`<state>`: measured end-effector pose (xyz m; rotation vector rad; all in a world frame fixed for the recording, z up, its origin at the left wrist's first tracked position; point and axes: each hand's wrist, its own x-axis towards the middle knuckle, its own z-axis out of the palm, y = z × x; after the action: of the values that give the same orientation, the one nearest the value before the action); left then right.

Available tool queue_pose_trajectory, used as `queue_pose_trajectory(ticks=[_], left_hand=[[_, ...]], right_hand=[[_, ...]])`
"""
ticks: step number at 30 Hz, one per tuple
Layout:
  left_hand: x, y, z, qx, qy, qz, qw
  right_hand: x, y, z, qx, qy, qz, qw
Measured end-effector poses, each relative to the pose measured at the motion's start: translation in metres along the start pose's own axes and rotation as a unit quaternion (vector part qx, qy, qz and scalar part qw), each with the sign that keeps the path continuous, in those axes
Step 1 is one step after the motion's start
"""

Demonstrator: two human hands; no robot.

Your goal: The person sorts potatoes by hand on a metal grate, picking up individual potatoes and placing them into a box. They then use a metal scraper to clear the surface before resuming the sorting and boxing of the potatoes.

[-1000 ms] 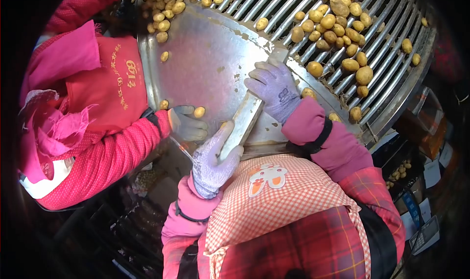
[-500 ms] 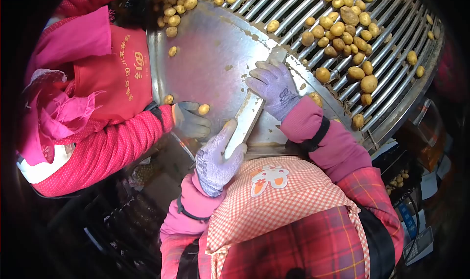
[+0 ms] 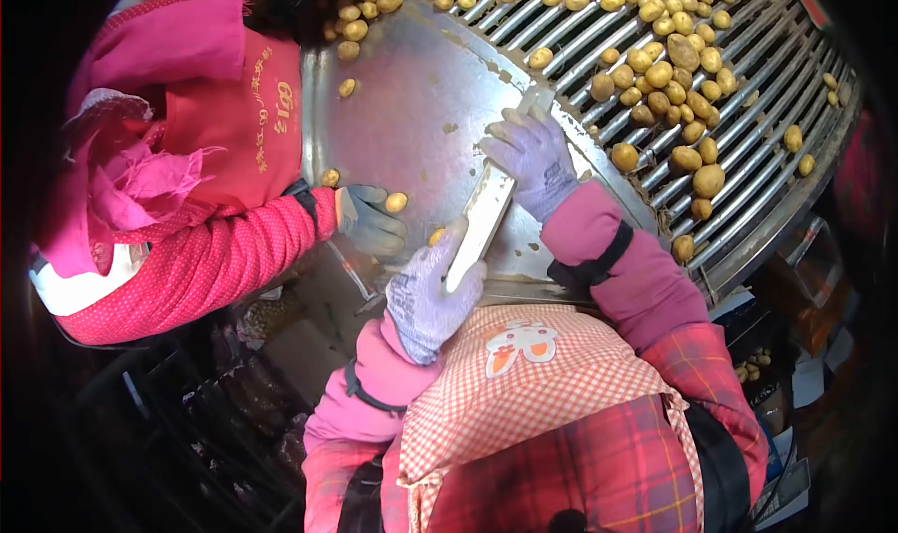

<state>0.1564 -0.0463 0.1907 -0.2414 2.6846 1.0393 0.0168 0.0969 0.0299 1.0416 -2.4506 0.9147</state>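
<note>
A light metal bar (image 3: 487,207) lies slanted across the smooth metal tray (image 3: 393,121). My left hand (image 3: 428,294), in a pale purple knit glove, is closed around the bar's near end, close to the tray's front edge. Farther up, my right hand (image 3: 535,163), gloved alike, rests over the bar with its fingers bent across it. The bar's far end shows beyond those fingers. Beside my left fingers a small yellow potato (image 3: 436,236) is partly hidden.
At left, a co-worker's grey-gloved hand (image 3: 372,222) lies on the tray near a potato (image 3: 397,202). Many potatoes (image 3: 659,74) sit on the metal roller bars (image 3: 599,60) at upper right. More potatoes are piled at the tray's far left corner.
The whole view has shifted slightly, so the tray and potatoes appear farther right. Both my hands keep hold of the bar. A small potato now shows beside my left fingers.
</note>
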Motion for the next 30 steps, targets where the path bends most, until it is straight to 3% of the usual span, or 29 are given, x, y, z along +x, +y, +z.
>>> queue_pose_trajectory(ticks=[3,4,6,8,10,14,16,17,18,20,22,24,26,28,29,30], left_hand=[[0.027,0.005,0.009,0.067,0.038,0.029,0.997],[0.037,0.004,0.010,-0.027,0.006,-0.047,0.999],[0.037,0.010,0.004,-0.054,-0.011,-0.077,0.995],[0.018,0.016,-0.002,0.033,0.020,0.038,0.999],[0.020,0.015,-0.001,-0.007,0.002,0.021,1.000],[0.042,0.004,0.007,-0.108,0.026,-0.075,0.991],[0.038,0.028,-0.003,-0.017,0.014,-0.039,0.999],[0.034,0.043,-0.007,0.017,0.000,-0.052,0.999],[0.025,0.031,-0.001,0.040,0.023,-0.003,0.999],[0.022,0.020,0.005,-0.020,0.022,-0.024,0.999],[0.036,0.022,0.010,0.024,0.047,-0.021,0.998],[0.049,0.023,0.009,0.067,0.072,-0.021,0.995],[0.059,0.026,0.001,-0.046,0.010,-0.119,0.992],[0.049,0.016,-0.004,-0.095,0.014,-0.126,0.987],[0.040,0.015,-0.009,-0.058,0.039,-0.041,0.997],[0.035,0.012,-0.012,-0.020,0.060,0.040,0.997]], right_hand=[[0.017,0.022,-0.007,-0.030,0.024,-0.014,0.999],[0.019,0.026,-0.006,-0.027,0.019,-0.013,0.999],[0.027,0.032,-0.006,-0.011,0.024,-0.015,1.000],[0.009,0.024,-0.002,0.021,0.078,-0.050,0.995],[0.009,0.015,-0.005,-0.005,0.046,-0.014,0.999],[0.042,0.033,-0.007,-0.012,0.043,-0.037,0.998],[0.037,0.033,-0.005,0.017,0.060,-0.029,0.998],[0.026,0.034,-0.002,0.038,0.002,-0.001,0.999],[0.026,0.034,-0.001,0.038,0.003,-0.004,0.999],[0.023,0.030,0.003,0.059,0.006,-0.024,0.998],[0.041,0.042,0.008,0.047,-0.016,-0.032,0.998],[0.055,0.054,0.018,0.019,0.046,-0.076,0.996],[0.057,0.053,0.022,0.035,0.000,-0.049,0.998],[0.051,0.041,0.017,0.084,0.027,-0.007,0.996],[0.048,0.033,0.004,0.018,0.004,-0.047,0.999],[0.046,0.027,0.007,0.048,0.034,-0.041,0.997]])
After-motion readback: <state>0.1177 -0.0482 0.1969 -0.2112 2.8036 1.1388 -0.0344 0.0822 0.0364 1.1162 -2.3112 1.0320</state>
